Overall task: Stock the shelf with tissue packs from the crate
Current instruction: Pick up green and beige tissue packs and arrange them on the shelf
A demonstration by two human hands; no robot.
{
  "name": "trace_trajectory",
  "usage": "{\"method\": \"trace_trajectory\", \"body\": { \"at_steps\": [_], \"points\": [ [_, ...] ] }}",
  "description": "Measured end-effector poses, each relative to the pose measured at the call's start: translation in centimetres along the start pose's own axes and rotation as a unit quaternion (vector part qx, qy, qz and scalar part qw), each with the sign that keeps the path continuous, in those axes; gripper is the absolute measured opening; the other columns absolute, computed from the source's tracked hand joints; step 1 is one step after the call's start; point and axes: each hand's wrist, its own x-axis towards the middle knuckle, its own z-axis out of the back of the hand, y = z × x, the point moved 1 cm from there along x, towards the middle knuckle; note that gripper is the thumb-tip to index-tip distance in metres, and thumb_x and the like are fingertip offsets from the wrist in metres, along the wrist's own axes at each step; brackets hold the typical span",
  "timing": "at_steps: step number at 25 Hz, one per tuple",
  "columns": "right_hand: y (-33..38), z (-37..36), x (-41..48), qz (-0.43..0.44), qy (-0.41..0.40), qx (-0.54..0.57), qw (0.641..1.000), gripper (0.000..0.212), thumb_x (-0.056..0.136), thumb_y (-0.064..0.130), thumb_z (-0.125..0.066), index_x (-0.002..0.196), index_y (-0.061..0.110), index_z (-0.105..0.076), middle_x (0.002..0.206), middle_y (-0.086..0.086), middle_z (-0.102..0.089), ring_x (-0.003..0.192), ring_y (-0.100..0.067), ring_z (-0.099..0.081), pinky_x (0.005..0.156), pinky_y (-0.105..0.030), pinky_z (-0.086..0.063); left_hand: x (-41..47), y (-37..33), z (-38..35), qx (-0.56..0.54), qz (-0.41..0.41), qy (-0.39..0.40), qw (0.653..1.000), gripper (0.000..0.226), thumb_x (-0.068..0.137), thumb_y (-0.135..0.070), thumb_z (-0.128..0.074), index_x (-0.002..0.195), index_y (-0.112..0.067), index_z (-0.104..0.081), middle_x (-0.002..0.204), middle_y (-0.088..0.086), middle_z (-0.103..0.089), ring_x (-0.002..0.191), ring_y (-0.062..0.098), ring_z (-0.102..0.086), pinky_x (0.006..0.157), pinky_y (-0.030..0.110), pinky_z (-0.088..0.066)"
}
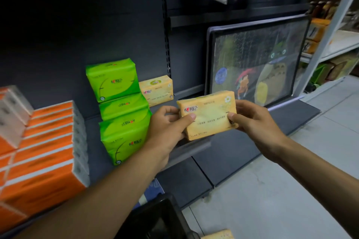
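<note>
The pale yellow plastic-wrapped tissue pack (209,116) hangs over the front edge of the dark grey metal shelf (196,146). The left hand (167,126) pinches its left end between thumb and curled fingers, and the right hand (252,122) pinches the right end. It is best kept level and set squarely in front of the matching yellow pack on the shelf (156,91), just beside the stacked bright green packs (120,106).
</note>
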Motion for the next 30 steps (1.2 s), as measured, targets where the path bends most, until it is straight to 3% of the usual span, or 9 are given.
{"method": "trace_trajectory", "body": {
  "at_steps": [5,9,11,14,17,20,23,25,30],
  "points": [
    [0.8,-3.8,6.2,0.031,-0.039,0.0,0.999,0.029,0.096,0.006,-0.057,0.12,0.02,-0.065,0.108,0.008,-0.07,0.101,-0.009,-0.065,0.079,-0.024,-0.051,5.3,-2.4,0.9,0.066,-0.045,-0.07,0.994,0.041,0.062,-0.03,-0.078,0.1,-0.02,-0.066,0.105,-0.001,-0.073,0.097,0.019,-0.07,0.087,0.044,-0.058],
    [-0.1,-8.1,12.3,0.057,-0.053,-0.028,0.997,0.034,0.095,0.003,-0.054,0.125,0.017,-0.06,0.107,0.005,-0.068,0.101,-0.01,-0.064,0.089,-0.03,-0.054,9.8,-3.4,1.7,0.143,-0.044,-0.095,0.984,0.024,0.073,-0.023,-0.073,0.097,-0.02,-0.071,0.085,-0.005,-0.07,0.082,0.016,-0.067,0.075,0.031,-0.054],
    [-1.9,-9.9,14.5,0.051,-0.051,-0.057,0.996,0.035,0.094,0.006,-0.054,0.125,0.02,-0.059,0.111,0.005,-0.068,0.104,-0.012,-0.064,0.093,-0.036,-0.054,11.4,-2.9,2.0,0.177,-0.014,-0.111,0.978,0.033,0.068,-0.027,-0.072,0.099,-0.018,-0.07,0.093,-0.002,-0.072,0.085,0.019,-0.068,0.078,0.034,-0.056],
    [-4.5,-11.9,16.1,0.037,-0.055,-0.091,0.994,0.038,0.092,0.007,-0.056,0.126,0.022,-0.058,0.108,0.009,-0.066,0.097,-0.009,-0.063,0.093,-0.037,-0.054,12.8,-2.2,2.3,0.205,0.03,-0.136,0.969,0.035,0.075,-0.026,-0.071,0.107,-0.011,-0.064,0.102,0.004,-0.068,0.089,0.023,-0.063,0.069,0.028,-0.048],
    [-5.7,-13.0,16.9,0.029,-0.07,-0.121,0.99,0.042,0.088,0.005,-0.06,0.127,0.019,-0.057,0.102,0.01,-0.063,0.094,-0.01,-0.06,0.086,-0.027,-0.048,13.9,-2.9,1.6,0.152,0.094,-0.11,0.978,0.031,0.084,-0.017,-0.067,0.11,-0.014,-0.05,0.106,0.002,-0.052,0.098,0.023,-0.051,0.083,0.03,-0.044],
    [-6.4,-13.3,17.1,0.035,-0.073,-0.143,0.986,0.041,0.086,0.003,-0.059,0.124,0.018,-0.055,0.106,0.006,-0.063,0.099,-0.013,-0.06,0.085,-0.026,-0.046,14.2,-3.7,0.9,0.072,0.176,-0.081,0.978,0.045,0.085,-0.011,-0.065,0.127,-0.015,-0.048,0.122,0.003,-0.044,0.117,0.027,-0.049,0.095,0.044,-0.041],
    [-6.8,-13.8,17.5,0.063,-0.077,-0.166,0.981,0.038,0.083,0.004,-0.057,0.119,0.019,-0.055,0.111,-0.001,-0.065,0.104,-0.019,-0.061,0.091,-0.035,-0.05,14.6,-3.8,0.8,0.028,0.22,-0.069,0.973,0.023,0.088,-0.01,-0.06,0.108,-0.015,-0.051,0.127,0.005,-0.047,0.119,0.031,-0.054,0.104,0.053,-0.038],
    [-6.9,-14.1,17.6,0.076,-0.078,-0.197,0.974,0.035,0.083,0.005,-0.057,0.116,0.017,-0.055,0.11,-0.004,-0.064,0.103,-0.022,-0.06,0.088,-0.035,-0.049,14.8,-3.7,0.8,0.001,0.23,-0.08,0.97,0.017,0.089,-0.01,-0.059,0.103,-0.015,-0.052,0.126,0.008,-0.052,0.113,0.032,-0.058,0.102,0.053,-0.039],
    [-6.5,-14.1,17.0,0.079,-0.069,-0.246,0.964,0.03,0.084,0.01,-0.06,0.113,0.015,-0.057,0.105,-0.004,-0.067,0.097,-0.023,-0.061,0.076,-0.029,-0.045,13.9,-3.7,0.8,-0.028,0.222,-0.11,0.968,0.033,0.082,-0.009,-0.06,0.114,-0.015,-0.055,0.126,0.013,-0.056,0.111,0.037,-0.06,0.093,0.052,-0.045]
  ]
}}
